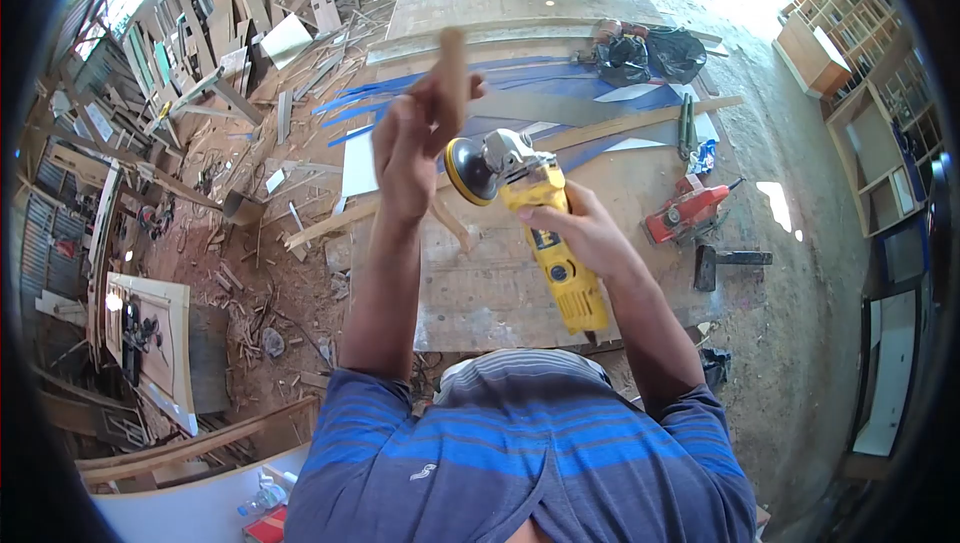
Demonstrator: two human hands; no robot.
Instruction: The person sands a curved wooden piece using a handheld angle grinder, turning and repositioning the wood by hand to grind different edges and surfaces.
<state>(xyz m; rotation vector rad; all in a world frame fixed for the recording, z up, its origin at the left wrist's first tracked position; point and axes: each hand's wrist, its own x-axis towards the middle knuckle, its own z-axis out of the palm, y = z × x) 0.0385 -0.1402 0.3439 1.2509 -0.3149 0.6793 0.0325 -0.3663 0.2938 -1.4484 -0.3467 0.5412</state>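
My right hand is wrapped round the body of a yellow angle grinder, its thumb lying along the near side. The grinder's head points up and left, and a round sanding pad with a yellow rim is fitted to it. My left hand, slightly blurred, grips a slim wooden piece that stands up above the fingers. The pad's edge is close to my left wrist; whether it touches the wood cannot be made out. Below the pad, another wooden end shows, partly hidden by the hand and pad.
A plywood worktable lies below my hands. On it are blue-edged strips, a red power tool, a hammer, a green tool and a black plastic bag. Wood scraps litter the floor at left.
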